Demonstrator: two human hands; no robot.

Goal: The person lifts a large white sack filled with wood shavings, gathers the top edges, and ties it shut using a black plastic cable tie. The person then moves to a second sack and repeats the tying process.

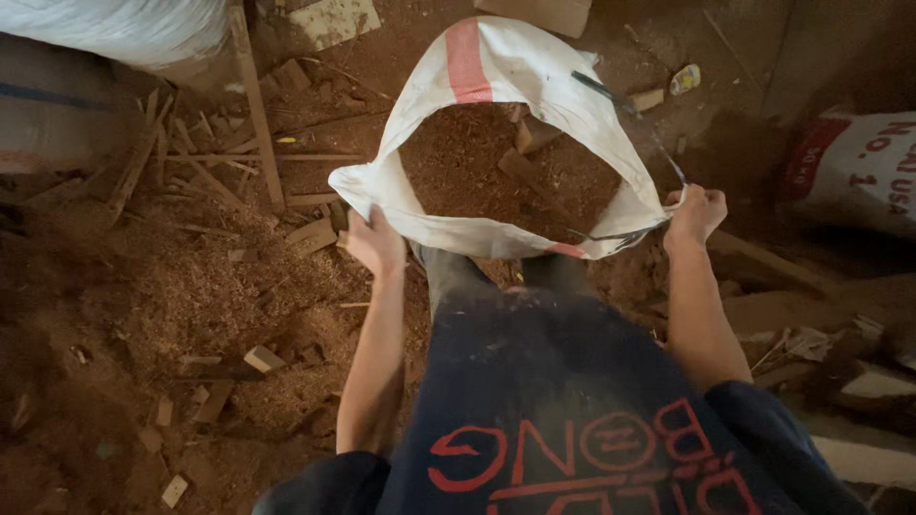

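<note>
A white woven sack point(572, 105) with a red stripe stands open in front of me, filled with reddish sawdust point(468, 157) and a few wood offcuts. My left hand point(374, 243) grips the sack's near-left rim. My right hand point(695, 216) grips the near-right rim, where a dark cord point(658, 143) runs along the edge. Both arms reach down on either side of my dark shirt.
The floor is covered in sawdust and wood shavings, with thin wood strips point(258, 105) and small offcuts point(264, 359) scattered on the left. Another white sack point(854, 167) with red print lies at the right. A pale bundle point(114, 29) sits at the top left.
</note>
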